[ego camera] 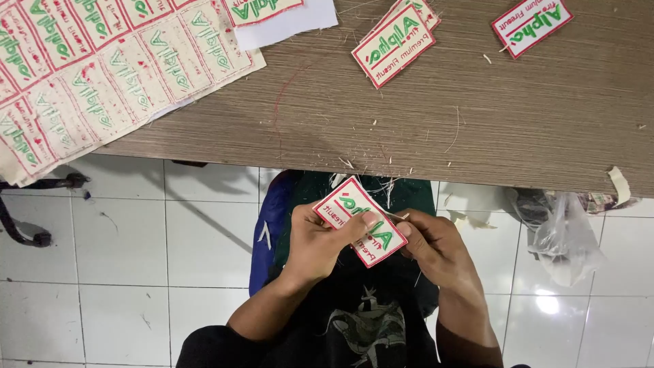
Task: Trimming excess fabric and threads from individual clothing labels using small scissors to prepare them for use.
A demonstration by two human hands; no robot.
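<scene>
Cloth sheet: cream fabric sheet lies at the left end of the wooden table, stitched with many uncut patches in rows, seen from the reverse; its left edge hangs over the table edge.
White paper: one white sheet lies on the table at the top edge, just right of the cloth sheet.
Left hand: left hand is closed on the held patch, thumb pressed on its face, fingers curled behind its left half.
Held patch: one rectangular patch, white with a red border and green and red embroidery, sits below the table edge, above the person's lap, between both hands.
Axis: its long axis runs on a diagonal from upper left to lower right; the upper-left end points toward the table edge, the lower-right end toward the right hand.
Right hand: right hand is pinched shut at the patch's right edge, fingertips together on the edge; whether a thread is between them cannot be told.
Loose patches: two overlapping cut patches lie on the table above the hands, and one single patch lies further right, near the top edge.
Count: three loose patches on the table, one in the hands.
Plastic bag: one clear plastic bag hangs below the table edge at right, over the white tiled floor.
</scene>
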